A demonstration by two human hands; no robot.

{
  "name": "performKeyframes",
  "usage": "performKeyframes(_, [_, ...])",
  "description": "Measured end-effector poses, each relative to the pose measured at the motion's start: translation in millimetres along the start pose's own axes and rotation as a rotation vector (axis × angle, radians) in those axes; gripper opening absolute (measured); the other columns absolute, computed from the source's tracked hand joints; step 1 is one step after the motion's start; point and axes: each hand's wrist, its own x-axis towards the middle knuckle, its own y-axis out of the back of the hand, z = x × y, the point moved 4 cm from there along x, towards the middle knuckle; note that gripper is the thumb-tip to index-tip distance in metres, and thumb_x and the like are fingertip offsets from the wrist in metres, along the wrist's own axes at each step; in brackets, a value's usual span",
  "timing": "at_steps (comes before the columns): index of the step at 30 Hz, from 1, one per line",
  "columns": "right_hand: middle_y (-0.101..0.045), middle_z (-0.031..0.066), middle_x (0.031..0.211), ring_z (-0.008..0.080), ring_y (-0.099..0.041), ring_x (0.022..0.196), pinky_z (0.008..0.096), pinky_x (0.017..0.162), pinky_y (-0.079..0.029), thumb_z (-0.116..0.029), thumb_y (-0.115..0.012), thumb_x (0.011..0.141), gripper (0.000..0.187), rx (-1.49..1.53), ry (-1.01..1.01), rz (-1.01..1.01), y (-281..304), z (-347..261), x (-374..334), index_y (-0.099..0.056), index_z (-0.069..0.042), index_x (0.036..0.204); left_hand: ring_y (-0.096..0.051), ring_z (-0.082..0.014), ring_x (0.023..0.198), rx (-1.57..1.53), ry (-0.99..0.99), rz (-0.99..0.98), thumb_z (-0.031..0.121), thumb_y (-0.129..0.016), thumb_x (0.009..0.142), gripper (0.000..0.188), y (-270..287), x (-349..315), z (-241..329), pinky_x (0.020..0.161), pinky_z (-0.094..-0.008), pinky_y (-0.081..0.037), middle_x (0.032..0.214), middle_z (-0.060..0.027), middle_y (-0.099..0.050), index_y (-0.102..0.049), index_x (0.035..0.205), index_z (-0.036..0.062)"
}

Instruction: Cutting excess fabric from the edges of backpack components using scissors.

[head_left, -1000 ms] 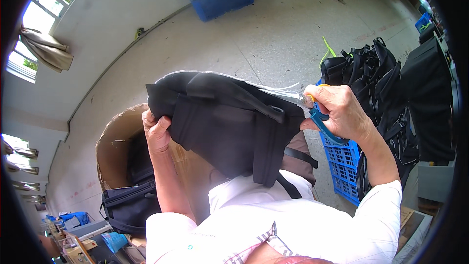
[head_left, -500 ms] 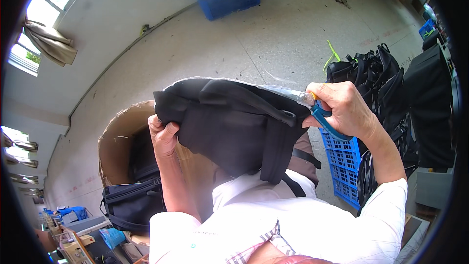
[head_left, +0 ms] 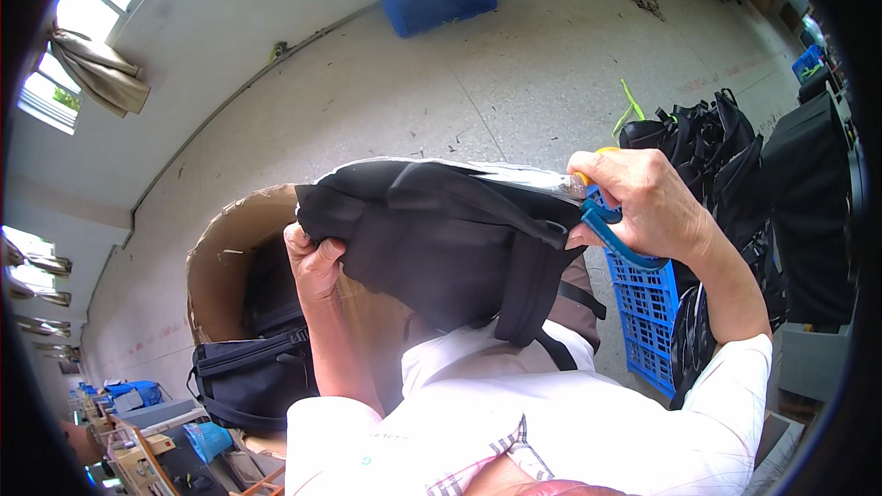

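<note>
Before my body I hold a black fabric bag (head_left: 441, 248), with a pale, shiny edge running along its far side and a strap hanging near my lap. My left hand (head_left: 314, 257) is closed on its left end, thumb over the cloth. At the right end, my right hand (head_left: 643, 202) is wrapped round scissors with a blue and yellow handle (head_left: 625, 243). Their front part lies against the pale edge, and I cannot make out the blades clearly. The right fingertips are close to the bag's corner; whether they also pinch the cloth is hidden.
A large open cardboard box (head_left: 213, 266) stands at left, with black bags inside and another black bag (head_left: 253, 381) beside it. On the right, black bags (head_left: 707, 142) are heaped by a blue crate (head_left: 646, 312). Blue bins (head_left: 436, 5) stand against the far wall.
The bag and both hands have shifted very slightly in view, and the bag's far edge sits a little lower. Both hands keep their hold.
</note>
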Motion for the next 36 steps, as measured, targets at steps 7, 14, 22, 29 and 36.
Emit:
performKeyframes(7, [-0.060,0.0131,0.066,0.0239,-0.061,0.058,0.0290,0.054,-0.050,-0.044,-0.068,0.069,0.049,0.043,0.070,0.040,-2,-2,3,-0.056,-0.001,0.088,-0.058,-0.0183,0.089,-0.008,-0.002,0.026,0.004,-0.076,0.063,0.032,4,-3,1,0.079,-0.0340,-0.049,0.098,-0.0039,-0.060,-0.052,0.083,0.0134])
performKeyframes(14, [-0.059,0.0102,0.064,0.0212,-0.059,0.055,0.0271,0.052,-0.048,-0.042,-0.071,0.067,0.048,0.077,0.105,0.045,2,-3,7,-0.057,-0.001,0.088,-0.058,-0.0197,0.091,-0.059,-0.003,0.029,0.003,-0.075,0.063,0.031,9,-4,-1,0.080,-0.0354,-0.049,0.099,-0.0051,-0.061,-0.053,0.082,0.0123])
performKeyframes(22, [-0.054,0.0084,0.073,0.0184,-0.053,0.068,0.0287,0.059,-0.043,-0.050,-0.075,0.058,0.068,0.183,-0.062,-0.095,7,15,11,-0.056,-0.004,0.105,-0.060,-0.0156,0.085,-0.137,0.000,0.073,0.003,-0.077,0.059,0.028,1,-2,2,0.079,-0.0284,-0.046,0.092,-0.0039,-0.064,-0.066,0.085,0.0072])
performKeyframes(29, [-0.049,0.0064,0.073,0.0186,-0.048,0.065,0.0285,0.061,-0.041,-0.038,-0.076,0.059,0.062,0.265,-0.007,-0.075,1,0,19,-0.055,-0.005,0.107,-0.059,-0.0176,0.088,-0.091,-0.004,0.070,0.004,-0.078,0.059,0.030,-8,-3,5,0.079,-0.0310,-0.047,0.096,-0.0049,-0.063,-0.062,0.084,0.0098])
performKeyframes(36, [-0.050,0.0070,0.075,0.0192,-0.049,0.063,0.0300,0.060,-0.043,-0.039,-0.077,0.058,0.064,0.268,-0.095,-0.129,-3,-6,20,-0.055,-0.004,0.107,-0.056,-0.0109,0.078,-0.018,-0.011,0.132,0.005,-0.080,0.056,0.023,-13,-4,10,0.073,-0.0250,-0.045,0.085,-0.0004,-0.062,-0.060,0.067,0.0081])
